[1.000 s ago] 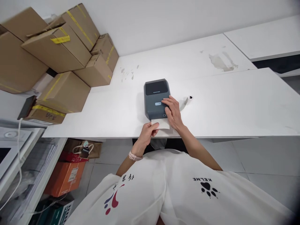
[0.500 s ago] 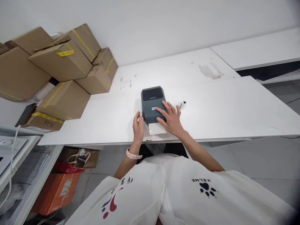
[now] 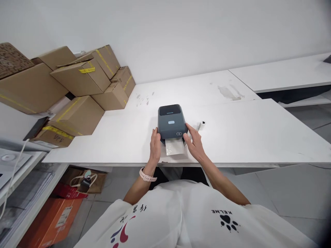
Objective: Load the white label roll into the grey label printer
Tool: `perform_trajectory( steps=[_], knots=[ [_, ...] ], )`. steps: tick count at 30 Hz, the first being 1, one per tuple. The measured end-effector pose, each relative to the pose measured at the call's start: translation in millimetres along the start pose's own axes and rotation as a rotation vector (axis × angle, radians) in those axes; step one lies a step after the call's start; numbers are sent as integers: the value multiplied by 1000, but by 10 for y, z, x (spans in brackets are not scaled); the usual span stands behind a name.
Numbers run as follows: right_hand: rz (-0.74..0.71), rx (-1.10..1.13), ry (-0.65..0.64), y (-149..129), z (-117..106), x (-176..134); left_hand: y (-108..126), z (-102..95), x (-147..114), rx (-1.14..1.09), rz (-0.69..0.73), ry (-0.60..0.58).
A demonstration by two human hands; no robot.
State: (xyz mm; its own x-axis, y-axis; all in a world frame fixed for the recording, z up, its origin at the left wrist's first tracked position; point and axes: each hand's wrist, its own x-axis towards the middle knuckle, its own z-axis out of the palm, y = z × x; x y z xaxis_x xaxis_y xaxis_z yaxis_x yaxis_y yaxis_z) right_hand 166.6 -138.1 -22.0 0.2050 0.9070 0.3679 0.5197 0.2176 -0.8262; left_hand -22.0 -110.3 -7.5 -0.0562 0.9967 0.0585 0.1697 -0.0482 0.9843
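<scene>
My left hand (image 3: 155,146), loosely extended, and right hand (image 3: 195,142), thumb spread from fingers, flank the label printer (image 3: 171,128) between them; best to steady both sides evenly, clear of the paper strip (image 3: 175,148) between my palms.

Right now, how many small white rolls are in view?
1: the small white roll is on the white table, to the right of the dark printer. Any inside the printer would be hidden.

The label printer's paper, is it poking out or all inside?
Poking out: the paper shows past the near edge of the label printer, between the left hand and right hand.
</scene>
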Motion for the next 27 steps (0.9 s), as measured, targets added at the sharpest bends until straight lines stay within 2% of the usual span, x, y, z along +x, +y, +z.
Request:
perform_trajectory(
  steps=[4,6,8,12,16,17,18,22,24,27],
  knots=[
    [-170,-41,30,-186,-71,427,245,-7,389,5,186,31],
    [-230,-123,56,-250,-53,776,298,6,663,71,187,84],
    [-249,-212,68,-287,-7,1164,278,27,910,233,124,76],
    [-247,-324,67,-344,69,1789,91,84,1163,479,-101,-74],
    [-346,-444,102,-447,61,1941,-74,146,1177,447,-182,-110],
    [-380,-467,59,-464,66,1917,-90,157,1168,437,-177,-106],
    [-405,-498,-36,-470,84,1884,-97,166,1160,436,-165,-104],
    [-374,-682,-585,-344,314,1763,-85,176,1143,495,-107,-127],
    [-334,-736,-712,-229,483,1744,-89,174,1146,510,-112,-132],
    [-306,-747,-787,-108,618,1761,-121,167,1150,488,-132,-115]
  ],
)
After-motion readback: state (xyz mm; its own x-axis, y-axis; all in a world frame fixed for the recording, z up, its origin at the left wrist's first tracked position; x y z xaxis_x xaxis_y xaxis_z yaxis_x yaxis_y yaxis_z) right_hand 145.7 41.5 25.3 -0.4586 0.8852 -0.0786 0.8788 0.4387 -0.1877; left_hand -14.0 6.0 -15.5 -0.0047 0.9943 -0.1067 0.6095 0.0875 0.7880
